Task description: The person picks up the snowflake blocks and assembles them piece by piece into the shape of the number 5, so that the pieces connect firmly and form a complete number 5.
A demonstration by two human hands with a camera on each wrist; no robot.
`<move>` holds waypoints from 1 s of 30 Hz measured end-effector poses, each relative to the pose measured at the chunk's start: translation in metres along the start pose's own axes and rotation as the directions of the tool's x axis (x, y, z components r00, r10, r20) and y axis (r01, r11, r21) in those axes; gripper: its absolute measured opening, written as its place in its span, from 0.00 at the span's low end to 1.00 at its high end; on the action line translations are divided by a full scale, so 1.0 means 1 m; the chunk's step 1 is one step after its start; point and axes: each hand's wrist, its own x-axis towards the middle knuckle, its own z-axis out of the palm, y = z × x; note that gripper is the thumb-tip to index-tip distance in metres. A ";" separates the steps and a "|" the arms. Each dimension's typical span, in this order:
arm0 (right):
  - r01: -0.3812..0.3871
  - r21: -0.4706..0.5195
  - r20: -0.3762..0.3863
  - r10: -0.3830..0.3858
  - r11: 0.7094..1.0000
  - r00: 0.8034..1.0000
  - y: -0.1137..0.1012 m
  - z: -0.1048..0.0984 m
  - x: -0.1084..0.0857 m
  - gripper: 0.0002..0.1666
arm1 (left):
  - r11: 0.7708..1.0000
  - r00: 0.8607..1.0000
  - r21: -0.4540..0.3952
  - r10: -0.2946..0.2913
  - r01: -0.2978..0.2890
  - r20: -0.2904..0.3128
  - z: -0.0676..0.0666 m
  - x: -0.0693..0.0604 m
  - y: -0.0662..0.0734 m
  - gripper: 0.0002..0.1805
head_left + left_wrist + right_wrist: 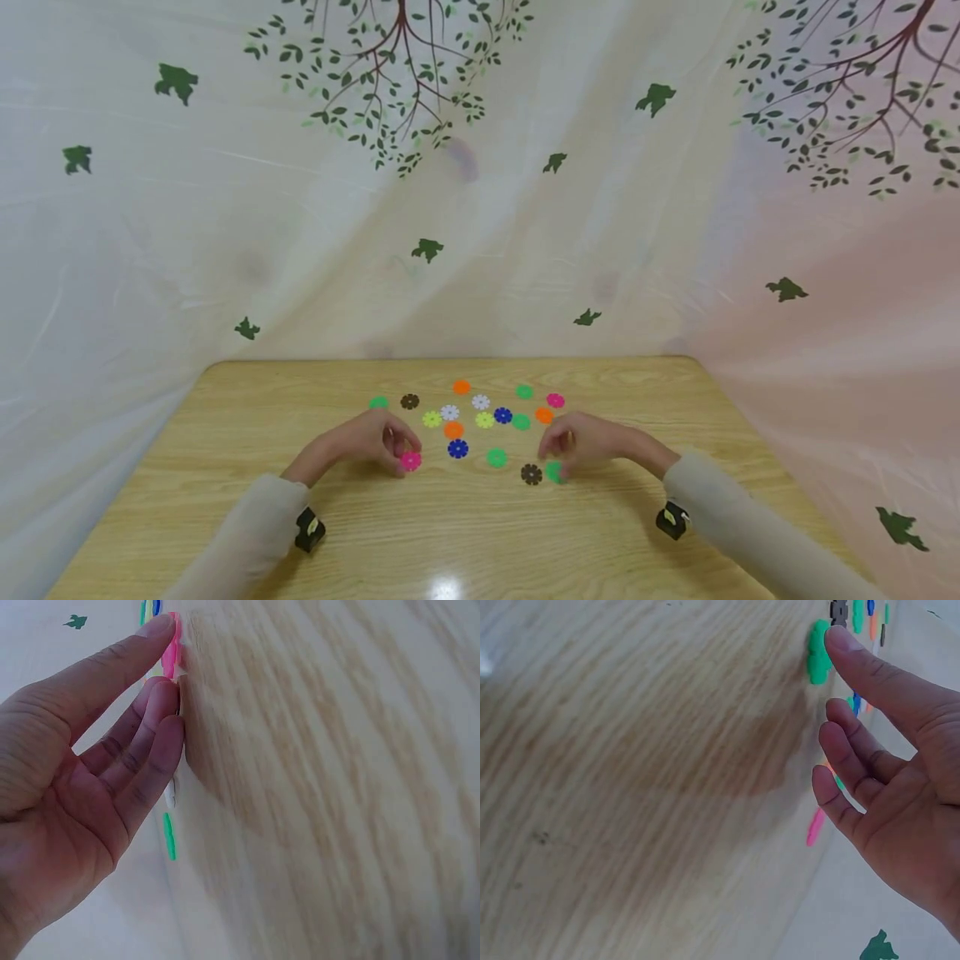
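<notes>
Head view has your whole setup on a table with light wood grain point(450, 525), far corners rounded off, so I'll use the nearer blue notched disc point(457, 448) as the landmark. Well beyond that disc hangs a pale curtain point(315, 250), creased, printed with leafy branches point(401, 75) and dark green shapes. Closer to you than the disc, the tabletop catches a bright glare spot point(445, 588).

Your left hand point(371, 440) is left of the blue disc, fingers bent, with thumb and fingertips at the edges of a hot-pink disc point(410, 461); honestly can't tell if you're pinching it. Your right hand point(588, 440) is off to the right of the landmark, fingers loosely bent and spread from the thumb, whose tip overlaps a green disc point(555, 472). A brown disc point(531, 474) sits between that green one and the landmark. More colored discs are scattered, mostly beyond the blue one.

Hard-to-see stuff: your left hand covers part of the far green disc point(378, 402), beyond and left of the landmark. Your sleeves point(247, 521) and the table's near edge run out of frame on your side of it. Both wrist cams catch the discs nearly edge-on, so you can't make out their faces there.
</notes>
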 end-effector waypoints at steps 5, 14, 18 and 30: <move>0.005 0.010 0.000 -0.005 1.000 1.000 0.008 0.006 -0.002 0.18 | 1.000 1.000 0.010 0.000 0.000 -0.009 0.003 0.003 0.000 0.14; 0.013 -0.009 -0.051 -0.013 1.000 0.999 0.013 0.006 0.005 0.14 | 0.999 0.999 0.029 -0.017 0.018 -0.032 0.003 0.008 0.001 0.13; 0.002 -0.019 -0.073 -0.003 1.000 0.997 0.015 0.004 0.010 0.14 | 0.999 0.999 0.028 -0.015 0.017 -0.047 0.005 0.012 0.001 0.12; -0.021 0.025 -0.178 0.025 0.999 0.984 0.018 0.007 0.027 0.13 | 1.000 0.993 -0.005 -0.027 0.026 -0.118 0.008 0.020 0.002 0.13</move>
